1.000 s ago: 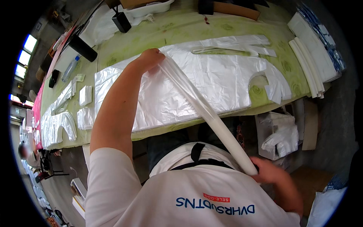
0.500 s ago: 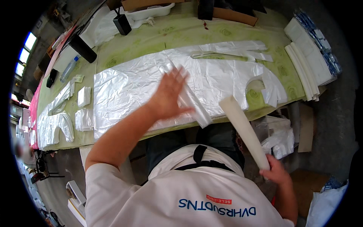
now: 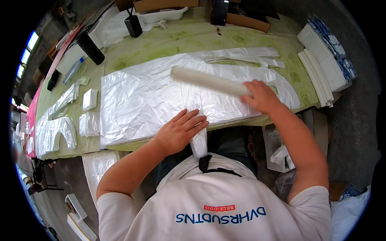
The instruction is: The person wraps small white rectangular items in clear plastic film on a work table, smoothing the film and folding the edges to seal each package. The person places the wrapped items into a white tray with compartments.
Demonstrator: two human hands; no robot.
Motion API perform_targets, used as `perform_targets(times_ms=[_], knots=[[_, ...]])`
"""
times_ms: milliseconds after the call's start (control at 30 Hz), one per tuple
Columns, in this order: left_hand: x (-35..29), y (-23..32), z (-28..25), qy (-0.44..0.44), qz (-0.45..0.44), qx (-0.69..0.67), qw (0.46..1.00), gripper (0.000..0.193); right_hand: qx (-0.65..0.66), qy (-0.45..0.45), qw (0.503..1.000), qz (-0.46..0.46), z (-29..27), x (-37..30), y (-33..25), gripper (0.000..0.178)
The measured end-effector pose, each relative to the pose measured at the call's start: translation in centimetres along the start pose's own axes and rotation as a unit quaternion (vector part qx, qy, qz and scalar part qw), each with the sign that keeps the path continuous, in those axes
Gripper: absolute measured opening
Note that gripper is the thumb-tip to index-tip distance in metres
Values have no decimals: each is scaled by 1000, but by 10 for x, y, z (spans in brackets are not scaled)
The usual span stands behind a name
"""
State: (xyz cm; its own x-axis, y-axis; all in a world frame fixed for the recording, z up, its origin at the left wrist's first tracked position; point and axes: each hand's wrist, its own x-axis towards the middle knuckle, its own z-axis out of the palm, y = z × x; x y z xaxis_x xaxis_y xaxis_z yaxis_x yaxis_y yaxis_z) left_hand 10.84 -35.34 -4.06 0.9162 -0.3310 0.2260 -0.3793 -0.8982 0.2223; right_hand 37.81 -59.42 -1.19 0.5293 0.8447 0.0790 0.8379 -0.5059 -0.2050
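A stack of thin, shiny white plastic aprons (image 3: 136,100) lies spread on the table, with straps at the far right and a curved cut-out at the right end. Across it runs a narrow folded plastic strip (image 3: 198,142), whose near end hangs over the table's front edge. My left hand (image 3: 179,130) lies flat on this strip, fingers stretched out. In my right hand (image 3: 261,95) is one end of a long off-white bar (image 3: 209,82). It is slightly blurred and slants over the aprons, its free end above the middle of the stack; whether it touches the plastic I cannot tell.
Folded plastic packets (image 3: 89,123) and another cut plastic piece (image 3: 56,130) lie at the left. Behind them are a water bottle (image 3: 73,71) and a black cylinder (image 3: 90,49). White rolls (image 3: 313,76) and stacked packs (image 3: 325,56) line the right edge. An open box (image 3: 317,136) stands below.
My right hand has swung the bar up from beside my body to over the aprons. My left hand has come down and nearer, onto the strip, which now hangs further over the edge.
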Motion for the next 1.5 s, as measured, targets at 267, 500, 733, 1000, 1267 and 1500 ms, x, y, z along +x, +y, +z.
perform_targets(times_ms=[267, 500, 733, 1000, 1267, 1500], knots=[[-1, 2, -4, -21, -58, -71, 996, 67, -37, 165, 981, -94, 8, 0, -29, 55], [3, -3, -8, 29, -87, -154, 984, 61, 195, 127, 945, -229, 44, -26, -118, 59], [-1, -7, 18, 206, -143, -262, 932, 59, 251, 117, 932, -235, 61, -10, -126, 57], [-2, -3, 9, 199, -215, -132, 947, 59, 249, 95, 931, -250, 58, 3, -124, 28], [10, -8, -18, 99, -398, -321, 854, 72, 401, -90, 908, 79, 53, 34, -137, 30], [16, -28, -5, 152, -135, -70, 977, 78, 473, -153, 839, 221, 49, 57, -134, 32]])
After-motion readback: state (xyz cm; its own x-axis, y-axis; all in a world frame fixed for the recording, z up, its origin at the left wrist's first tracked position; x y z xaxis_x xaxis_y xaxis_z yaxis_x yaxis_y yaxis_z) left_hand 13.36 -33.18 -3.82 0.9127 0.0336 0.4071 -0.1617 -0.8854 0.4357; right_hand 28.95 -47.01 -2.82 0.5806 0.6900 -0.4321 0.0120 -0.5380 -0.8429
